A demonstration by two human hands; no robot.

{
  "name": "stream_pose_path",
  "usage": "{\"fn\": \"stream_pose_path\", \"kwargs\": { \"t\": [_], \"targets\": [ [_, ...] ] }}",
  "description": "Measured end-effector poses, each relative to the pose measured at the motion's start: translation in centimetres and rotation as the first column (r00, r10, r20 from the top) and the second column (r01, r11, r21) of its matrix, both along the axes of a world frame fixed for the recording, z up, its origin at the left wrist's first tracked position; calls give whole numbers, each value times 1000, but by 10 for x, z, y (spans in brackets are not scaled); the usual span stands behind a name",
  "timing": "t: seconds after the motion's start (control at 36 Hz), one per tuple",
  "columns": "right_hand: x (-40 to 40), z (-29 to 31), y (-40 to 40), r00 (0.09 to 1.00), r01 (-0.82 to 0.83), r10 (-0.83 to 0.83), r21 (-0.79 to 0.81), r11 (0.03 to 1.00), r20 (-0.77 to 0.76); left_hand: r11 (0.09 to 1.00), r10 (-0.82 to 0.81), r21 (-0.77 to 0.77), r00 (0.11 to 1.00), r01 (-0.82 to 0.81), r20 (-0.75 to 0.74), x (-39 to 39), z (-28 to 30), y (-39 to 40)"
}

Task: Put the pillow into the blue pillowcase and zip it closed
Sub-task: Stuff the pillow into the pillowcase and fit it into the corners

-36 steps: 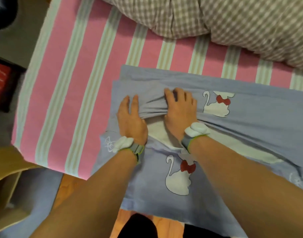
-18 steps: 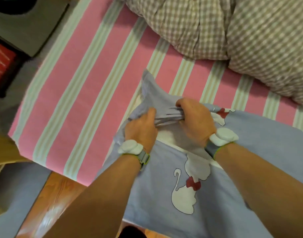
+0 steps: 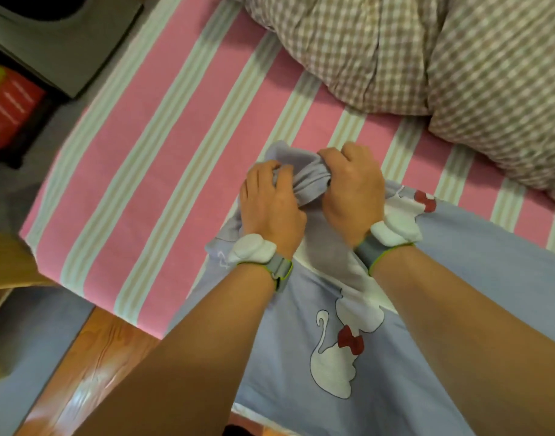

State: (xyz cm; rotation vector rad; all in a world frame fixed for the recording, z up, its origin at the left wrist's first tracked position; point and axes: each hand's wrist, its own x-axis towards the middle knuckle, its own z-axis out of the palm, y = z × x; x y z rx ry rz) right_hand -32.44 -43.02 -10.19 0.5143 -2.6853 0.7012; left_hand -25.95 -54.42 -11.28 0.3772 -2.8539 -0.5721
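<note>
The blue pillowcase (image 3: 411,357), printed with white swans wearing red bows, lies across the near right part of the bed. Its left end is gathered into a tight bunch (image 3: 301,174). My left hand (image 3: 270,209) grips that bunch from the left and my right hand (image 3: 351,190) grips it from the right, both fists closed on the fabric. A strip of white pillow (image 3: 348,278) shows between my wrists, where the case gapes. No zipper can be made out.
The bed has a pink sheet with pale stripes (image 3: 163,158). A brown checked duvet (image 3: 427,58) is heaped at the back right. Wooden floor (image 3: 90,372) and a blue mat (image 3: 18,357) lie below the bed's left corner; grey furniture (image 3: 59,36) stands at the far left.
Both hands went from lying flat on the pillowcase to gathering its left end and squeezing it into a bunch. The case's far left corner has been pulled in off the sheet.
</note>
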Motion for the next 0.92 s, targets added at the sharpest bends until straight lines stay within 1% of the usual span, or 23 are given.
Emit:
{"fn": "stream_pose_path", "kwargs": {
  "t": [0.06, 0.08, 0.17, 0.22, 0.28, 0.33, 0.39, 0.44, 0.47, 0.5, 0.53, 0.56, 0.58, 0.61, 0.67, 0.69, 0.72, 0.78, 0.81, 0.83, 0.86, 0.89, 0.92],
  "targets": [
    [2, 4, -2, 999, -45, 44, -69, 997, -16, 999, 51, 0, 999, -51, 2, -11, 6, 4],
    [5, 6, -3, 999, -46, 45, -93, 995, -12, 995, 92, 43, 996, -92, 8, -17, 9, 3],
    [9, 13, -4, 997, 34, -27, -98, 995, 76, 944, 232, 236, 972, -230, 17, -30, 18, 2],
    [8, 14, -2, 990, 79, -68, -87, 993, 125, 944, 242, 235, 970, -232, -15, -33, 24, 2],
    [4, 16, 3, 992, 31, -17, -113, 993, 122, 966, 192, 178, 981, -187, -13, -34, 27, 1],
    [2, 20, 11, 990, -89, 100, -111, 990, 97, 983, 142, 112, 989, -145, 32, -32, 32, -4],
    [0, 26, 21, 979, -193, 192, 9, 981, 68, 997, 81, -3, 991, -81, 105, -32, 38, -12],
    [-11, 50, 31, 982, -191, 189, 193, 962, 32, 996, 21, -94, 987, -6, 161, -40, 61, -16],
    [-18, 51, 34, 981, -190, 191, 234, 954, 18, 994, 12, -107, 982, 9, 188, -43, 65, -16],
    [-27, 75, 38, 987, -151, 162, 265, 952, -20, 993, -17, -116, 989, 35, 149, -51, 85, -15],
    [-45, 112, 40, 988, -135, 151, 288, 948, -36, 991, -30, -127, 993, 44, 112, -70, 120, -15],
    [-50, 115, 39, 991, -102, 121, 286, 953, -51, 991, -11, -129, 992, 27, 122, -75, 125, -14],
    [-72, 157, 36, 991, -83, 110, 306, 948, -71, 990, -3, -139, 998, 11, 56, -100, 166, -15],
    [-79, 169, 30, 989, -75, 112, 313, 947, -101, 989, -13, -150, 1000, 16, 21, -108, 178, -16],
    [-105, 240, 27, 985, -6, 58, 303, 953, -163, 980, -38, -197, 997, 23, -68, -137, 251, -23],
    [-119, 294, 23, 978, 21, 44, 305, 952, -205, 969, -72, -242, 993, 49, -89, -150, 309, -26],
    [-125, 301, 20, 975, 24, 45, 305, 952, -216, 965, -75, -258, 992, 46, -103, -154, 317, -29],
    [-137, 397, 14, 962, 82, 3, 300, 951, -273, 955, -117, -292, 968, 49, -221, -169, 409, -39],
    [-140, 399, 12, 961, 100, -19, 282, 954, -275, 954, -114, -295, 973, 51, -200, -170, 415, -38],
    [-141, 439, 7, 950, 153, -79, 230, 961, -302, 948, -130, -316, 955, 41, -266, -172, 457, -38],
    [-136, 477, 3, 944, 165, -106, 169, 972, -312, 950, -152, -307, 934, 48, -323, -168, 497, -37],
    [-136, 486, -1, 949, 189, -149, 121, 975, -278, 957, -132, -288, 931, 30, -341, -169, 508, -33],
    [-133, 512, -5, 949, 166, -142, 62, 984, -283, 953, -136, -303, 910, 11, -393, -167, 537, -33]
  ]
}}
